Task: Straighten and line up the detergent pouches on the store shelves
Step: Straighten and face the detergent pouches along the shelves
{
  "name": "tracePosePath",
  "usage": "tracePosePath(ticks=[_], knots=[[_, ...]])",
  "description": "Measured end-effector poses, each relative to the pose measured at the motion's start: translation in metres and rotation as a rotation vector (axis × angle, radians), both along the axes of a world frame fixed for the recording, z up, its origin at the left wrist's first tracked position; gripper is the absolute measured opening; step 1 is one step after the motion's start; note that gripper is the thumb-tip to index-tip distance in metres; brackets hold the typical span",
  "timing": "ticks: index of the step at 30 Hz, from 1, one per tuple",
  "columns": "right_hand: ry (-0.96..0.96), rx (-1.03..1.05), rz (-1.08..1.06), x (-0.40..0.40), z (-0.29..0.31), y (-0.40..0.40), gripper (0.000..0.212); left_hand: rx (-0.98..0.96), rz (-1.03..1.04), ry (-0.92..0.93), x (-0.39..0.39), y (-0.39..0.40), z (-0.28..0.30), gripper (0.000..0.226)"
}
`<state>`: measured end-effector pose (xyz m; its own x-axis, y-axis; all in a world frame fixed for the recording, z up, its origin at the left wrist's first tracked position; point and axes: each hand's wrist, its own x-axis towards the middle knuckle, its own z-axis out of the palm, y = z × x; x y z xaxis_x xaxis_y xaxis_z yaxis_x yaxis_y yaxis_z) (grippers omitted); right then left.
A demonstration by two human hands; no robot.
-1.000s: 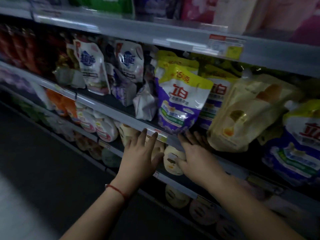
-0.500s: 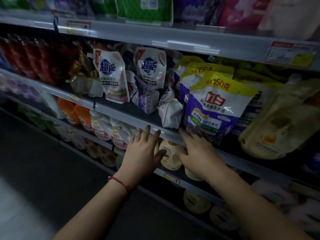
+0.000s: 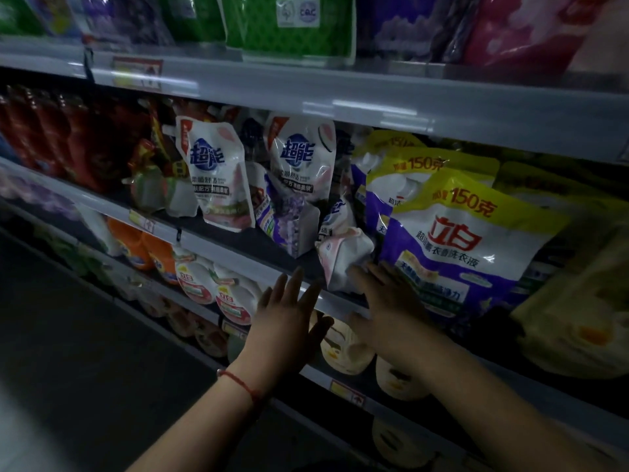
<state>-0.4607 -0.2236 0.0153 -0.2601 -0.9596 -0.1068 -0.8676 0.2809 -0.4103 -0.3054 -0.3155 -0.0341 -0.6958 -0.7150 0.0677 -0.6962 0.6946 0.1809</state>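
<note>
A purple, white and yellow detergent pouch (image 3: 452,247) stands at the front of the middle shelf (image 3: 218,248), with more of its kind behind it. My right hand (image 3: 388,301) lies flat, fingers straight, against its lower left corner. A crumpled white pouch (image 3: 343,260) slumps just left of those fingers. My left hand (image 3: 289,321) is spread in front of the shelf edge and holds nothing; a red string circles its wrist. Two white and pink pouches (image 3: 218,185) (image 3: 303,165) lean further back on the left, and a purple pouch (image 3: 289,223) tilts between them.
A pale yellow pouch (image 3: 575,315) leans at the right. Red bottles (image 3: 51,137) fill the shelf's left end. Orange and white bottles (image 3: 204,281) stand on the shelf below. Green and purple packs (image 3: 296,25) sit on the top shelf. Dark aisle floor (image 3: 85,352) lies at lower left.
The view has shifted left along the shelf and nearer. My right hand has slid from the pouch's base toward its left corner, near the crumpled white pouch. My left hand stays spread at the shelf edge.
</note>
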Motion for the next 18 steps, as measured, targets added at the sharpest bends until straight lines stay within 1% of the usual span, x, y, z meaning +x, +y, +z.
tracePosePath(ticks=[5,13,16,18], knots=[[0.018,-0.013,-0.043,-0.010,-0.001,-0.023,0.076,0.018,-0.045,0.020,-0.012,-0.016,-0.008,0.070],[0.060,-0.059,-0.155,-0.004,0.006,-0.048,0.074,0.066,-0.147,0.070,-0.020,-0.052,-0.004,0.072],[0.012,-0.039,-0.237,0.001,0.010,-0.065,0.073,0.095,-0.176,0.048,-0.014,-0.063,-0.002,0.073],[0.031,-0.059,-0.316,0.007,0.009,-0.081,0.070,0.105,-0.195,0.038,-0.010,-0.071,-0.001,0.073]])
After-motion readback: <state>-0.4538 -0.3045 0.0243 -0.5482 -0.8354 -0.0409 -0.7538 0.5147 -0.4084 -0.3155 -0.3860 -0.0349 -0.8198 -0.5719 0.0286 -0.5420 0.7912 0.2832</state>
